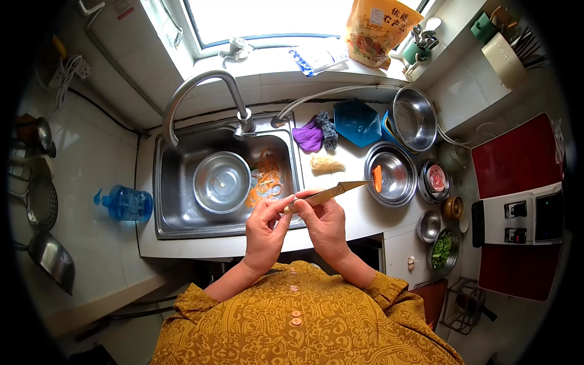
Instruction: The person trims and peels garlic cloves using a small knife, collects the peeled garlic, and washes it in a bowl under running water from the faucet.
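A knife [336,192] with a pointed blade is in my right hand [324,224], its tip directed to the right toward a steel bowl [395,185] that holds an orange carrot piece [377,178]. My left hand [264,231] pinches a small pale piece [291,208], perhaps garlic, against the knife's near end. Both hands meet over the front edge of the sink [182,229]. Inside the sink, a steel basin [222,182] with a small pale bit in it stands beside orange peelings [266,179].
A faucet [244,121] arches over the sink's back. Behind the counter edge lie a purple cloth [308,137], a yellowish scrubber [326,163] and a blue container [358,123]. At right are bowls of meat [436,177] and greens [443,249]; a blue bottle [128,203] stands left.
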Demonstrator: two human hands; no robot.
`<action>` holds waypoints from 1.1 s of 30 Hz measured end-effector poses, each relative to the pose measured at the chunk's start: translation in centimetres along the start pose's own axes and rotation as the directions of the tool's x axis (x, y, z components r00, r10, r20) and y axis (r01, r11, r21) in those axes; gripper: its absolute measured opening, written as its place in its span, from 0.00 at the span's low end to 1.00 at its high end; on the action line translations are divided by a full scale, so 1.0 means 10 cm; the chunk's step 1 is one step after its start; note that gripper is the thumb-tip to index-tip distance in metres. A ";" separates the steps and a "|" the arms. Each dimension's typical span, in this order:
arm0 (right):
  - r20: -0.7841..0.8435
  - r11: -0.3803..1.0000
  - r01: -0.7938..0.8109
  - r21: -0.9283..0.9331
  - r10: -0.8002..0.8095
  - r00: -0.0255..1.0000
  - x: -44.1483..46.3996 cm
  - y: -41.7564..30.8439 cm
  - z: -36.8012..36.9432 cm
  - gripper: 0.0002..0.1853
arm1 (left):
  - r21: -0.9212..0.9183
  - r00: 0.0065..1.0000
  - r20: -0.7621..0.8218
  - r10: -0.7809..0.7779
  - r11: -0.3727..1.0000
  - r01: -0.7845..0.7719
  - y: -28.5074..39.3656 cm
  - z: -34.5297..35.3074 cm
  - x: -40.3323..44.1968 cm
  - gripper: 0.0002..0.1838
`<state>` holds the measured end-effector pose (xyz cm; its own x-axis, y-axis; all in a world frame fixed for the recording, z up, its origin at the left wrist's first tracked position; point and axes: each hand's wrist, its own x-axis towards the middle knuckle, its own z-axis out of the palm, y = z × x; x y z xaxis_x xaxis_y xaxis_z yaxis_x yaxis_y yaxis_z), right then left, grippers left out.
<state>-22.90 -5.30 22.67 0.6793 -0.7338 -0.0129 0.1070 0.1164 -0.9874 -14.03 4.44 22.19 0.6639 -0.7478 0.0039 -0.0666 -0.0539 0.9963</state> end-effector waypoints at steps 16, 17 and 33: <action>-0.002 0.948 0.124 -0.293 -0.130 0.991 0.01 0.03 -0.18 0.05 | -0.700 0.936 0.109 -0.335 0.643 0.311 -0.14 -0.06 0.00 0.12; 0.013 0.933 0.193 -0.305 -0.198 0.980 0.04 0.10 -0.19 0.05 | -0.694 0.934 0.117 -0.337 0.646 0.319 -0.13 -0.05 0.00 0.12; 0.171 0.889 0.117 -0.442 -0.045 0.984 0.09 -0.05 -0.15 0.08 | -0.552 0.943 0.129 -0.307 0.768 0.326 -0.15 -0.03 -0.04 0.11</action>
<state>-23.42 -6.97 22.88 0.7877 -0.6133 0.0583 -0.1463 -0.2782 -0.9493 -13.96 5.00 20.72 0.5502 -0.7740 -0.3134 0.5763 0.0804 0.8132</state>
